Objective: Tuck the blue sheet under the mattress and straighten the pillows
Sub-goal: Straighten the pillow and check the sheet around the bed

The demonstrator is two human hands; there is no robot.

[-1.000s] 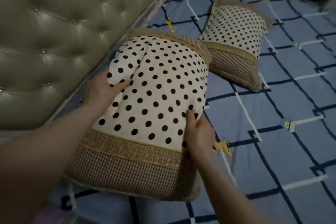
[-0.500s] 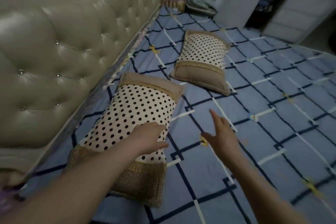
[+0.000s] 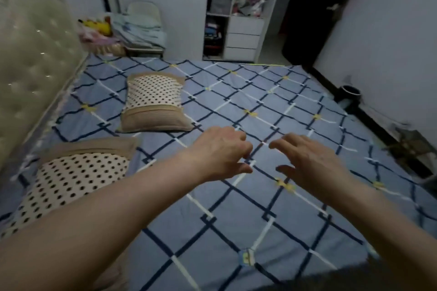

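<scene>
A view from the person's head looks down across a bed covered by a blue sheet (image 3: 272, 208) with a dark and white diamond grid. The sheet lies fairly flat and reaches the bed's far edge at twelve o'clock and its side edge at three o'clock; whether it is tucked under the mattress there cannot be told.

Both bare forearms reach forward over the middle of the bed. The left hand (image 3: 220, 151) is held above the sheet with its fingers loosely curled downward, holding nothing. The right hand (image 3: 307, 160), just beside it toward three o'clock, has its fingers spread and relaxed, also empty. Neither hand clearly touches the sheet. Their palms-down reach looks like readiness to smooth or pull the fabric.

Two polka-dot pillows with tan borders lie along the cushioned headboard (image 3: 30, 73) at nine o'clock. The near pillow (image 3: 71, 182) sits at about eight o'clock, partly behind the left forearm. The far pillow (image 3: 153, 101) lies at eleven o'clock, well apart from it and set further from the headboard, so it probably needs straightening.

Beyond the bed at twelve o'clock stand an open wardrobe (image 3: 236, 14) and a heap of folded bedding (image 3: 139, 28).
</scene>
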